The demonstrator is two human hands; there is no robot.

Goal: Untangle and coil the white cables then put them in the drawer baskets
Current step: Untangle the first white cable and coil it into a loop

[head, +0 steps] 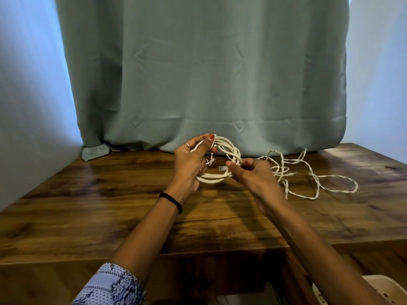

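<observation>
A coiled white cable [222, 148] forms a round loop held above the wooden table [110, 194]. My left hand [191, 164] grips the coil's left side, thumb on its top. My right hand [253, 175] pinches the coil's right side, where a strand wraps around the loops. A clear plug end [222, 168] sticks out inside the loop. More white cables [308, 175], twisted together and tangled, lie loose on the table to the right of my right hand.
A green curtain [198, 73] hangs behind the table's far edge. A white perforated basket [383, 289] shows at the bottom right, below the table's front edge. Pale walls stand on both sides.
</observation>
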